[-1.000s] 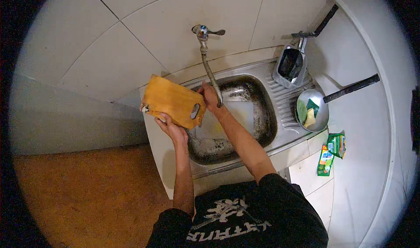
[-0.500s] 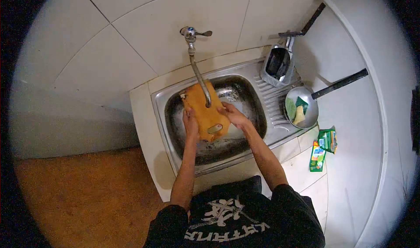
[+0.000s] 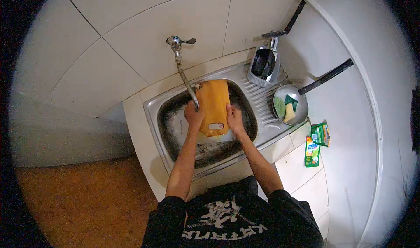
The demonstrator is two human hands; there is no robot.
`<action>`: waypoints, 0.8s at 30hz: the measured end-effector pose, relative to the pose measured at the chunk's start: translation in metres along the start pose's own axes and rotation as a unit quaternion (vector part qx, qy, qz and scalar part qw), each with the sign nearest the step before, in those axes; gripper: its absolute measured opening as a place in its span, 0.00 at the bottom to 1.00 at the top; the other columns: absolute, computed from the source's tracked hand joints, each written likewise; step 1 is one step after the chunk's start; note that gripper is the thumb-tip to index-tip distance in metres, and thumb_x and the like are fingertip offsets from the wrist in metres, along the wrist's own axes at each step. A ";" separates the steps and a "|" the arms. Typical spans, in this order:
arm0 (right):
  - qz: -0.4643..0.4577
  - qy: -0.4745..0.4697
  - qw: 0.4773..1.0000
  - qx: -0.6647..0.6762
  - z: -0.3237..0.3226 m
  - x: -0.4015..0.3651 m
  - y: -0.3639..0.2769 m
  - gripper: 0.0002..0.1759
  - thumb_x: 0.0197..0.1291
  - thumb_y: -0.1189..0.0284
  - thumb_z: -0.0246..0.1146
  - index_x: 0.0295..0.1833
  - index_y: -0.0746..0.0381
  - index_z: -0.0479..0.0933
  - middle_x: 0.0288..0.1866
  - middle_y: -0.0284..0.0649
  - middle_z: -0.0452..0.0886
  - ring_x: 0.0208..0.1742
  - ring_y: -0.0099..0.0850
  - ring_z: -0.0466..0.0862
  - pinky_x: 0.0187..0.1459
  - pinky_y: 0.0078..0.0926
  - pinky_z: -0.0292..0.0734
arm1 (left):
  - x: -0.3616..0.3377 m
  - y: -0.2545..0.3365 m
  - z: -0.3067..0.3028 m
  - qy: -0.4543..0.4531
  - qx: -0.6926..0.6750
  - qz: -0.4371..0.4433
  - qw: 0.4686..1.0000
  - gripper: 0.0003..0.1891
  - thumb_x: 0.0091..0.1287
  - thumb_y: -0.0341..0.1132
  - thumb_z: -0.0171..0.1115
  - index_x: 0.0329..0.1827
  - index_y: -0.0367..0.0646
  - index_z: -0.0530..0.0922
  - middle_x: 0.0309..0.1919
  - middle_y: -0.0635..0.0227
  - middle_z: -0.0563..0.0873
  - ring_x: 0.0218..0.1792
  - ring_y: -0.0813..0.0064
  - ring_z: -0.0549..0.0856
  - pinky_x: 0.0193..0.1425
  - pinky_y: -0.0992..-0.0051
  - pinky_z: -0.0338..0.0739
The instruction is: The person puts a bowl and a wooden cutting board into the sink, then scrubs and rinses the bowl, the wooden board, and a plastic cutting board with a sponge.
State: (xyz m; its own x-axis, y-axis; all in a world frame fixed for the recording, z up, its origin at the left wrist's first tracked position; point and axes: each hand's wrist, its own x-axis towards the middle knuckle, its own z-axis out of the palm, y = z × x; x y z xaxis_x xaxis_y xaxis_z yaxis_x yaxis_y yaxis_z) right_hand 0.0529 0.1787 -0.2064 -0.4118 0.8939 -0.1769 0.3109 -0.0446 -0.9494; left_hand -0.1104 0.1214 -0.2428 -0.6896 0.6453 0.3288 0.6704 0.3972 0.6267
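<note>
An orange-yellow cutting board (image 3: pixel 213 101) with an oval handle slot is held over the sink basin (image 3: pixel 175 148), slot end towards me. My left hand (image 3: pixel 193 116) is closed at its left edge, right below the spout of the faucet (image 3: pixel 187 82); the spout hides part of the fingers. On the opposite edge, my right hand (image 3: pixel 235 118) grips the board with the thumb on its upper face. Whether water is running from the spout is hard to make out.
A frying pan (image 3: pixel 302 117) holding sponges sits on the ridged drainboard (image 3: pixel 261 100). Behind it stands a clear plastic container (image 3: pixel 272 78) with a dark item inside. Two green packets, one upright-looking (image 3: pixel 312 151) and one crumpled (image 3: pixel 320 134), lie on the counter's right side.
Relative to the faucet, the board has shifted right and turned straighter. The spout was over the board's middle and is now over my left hand at its left edge.
</note>
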 end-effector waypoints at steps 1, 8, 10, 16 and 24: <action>-0.001 -0.002 1.000 0.002 0.005 0.001 0.014 0.25 0.64 0.55 0.48 0.44 0.70 0.73 0.37 0.39 0.79 0.38 0.22 0.75 0.40 0.20 0.69 | -0.004 -0.007 -0.002 0.002 0.002 0.000 1.000 0.18 0.64 0.46 0.47 0.31 0.39 0.72 0.24 0.55 0.77 0.28 0.51 0.76 0.31 0.59 0.68; 0.069 -0.125 0.965 0.220 0.039 -0.030 0.068 0.25 0.63 0.56 0.50 0.50 0.70 0.70 0.41 0.37 0.78 0.38 0.21 0.76 0.39 0.19 0.71 | -0.040 -0.033 -0.044 -0.161 -0.246 -0.202 0.934 0.25 0.67 0.53 0.40 0.33 0.35 0.71 0.24 0.56 0.75 0.29 0.60 0.76 0.36 0.62 0.68; 0.100 -0.138 0.961 0.217 0.033 -0.046 0.037 0.25 0.62 0.57 0.52 0.52 0.69 0.69 0.42 0.37 0.77 0.38 0.20 0.76 0.38 0.19 0.72 | -0.054 -0.029 -0.066 -0.160 -0.273 -0.222 0.922 0.27 0.67 0.55 0.39 0.33 0.35 0.71 0.23 0.59 0.74 0.27 0.64 0.74 0.35 0.65 0.67; 0.190 -0.260 0.881 0.348 0.011 -0.076 -0.029 0.30 0.54 0.64 0.63 0.57 0.66 0.62 0.45 0.37 0.77 0.37 0.23 0.79 0.28 0.17 0.75 | -0.058 0.007 -0.121 -0.181 -0.150 -0.316 0.919 0.28 0.68 0.54 0.39 0.29 0.35 0.73 0.19 0.63 0.73 0.21 0.71 0.71 0.29 0.69 0.64; 0.006 -0.186 0.973 0.135 -0.054 -0.075 -0.054 0.20 0.48 0.74 0.64 0.46 0.67 0.69 0.35 0.39 0.78 0.34 0.26 0.79 0.31 0.23 0.75 | -0.072 -0.007 -0.107 -0.226 -0.307 -0.160 0.911 0.23 0.69 0.43 0.46 0.20 0.35 0.75 0.15 0.65 0.75 0.19 0.76 0.73 0.27 0.72 0.69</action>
State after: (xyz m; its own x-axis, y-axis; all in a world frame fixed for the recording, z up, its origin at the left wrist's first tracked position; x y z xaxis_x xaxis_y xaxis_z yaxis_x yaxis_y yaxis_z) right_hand 0.1134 0.1383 -0.1278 -0.7064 0.6721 -0.2218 0.1019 -0.2135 -0.9716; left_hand -0.0948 0.0028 -0.1951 -0.5472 0.8181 -0.1768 0.0802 0.2615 0.9619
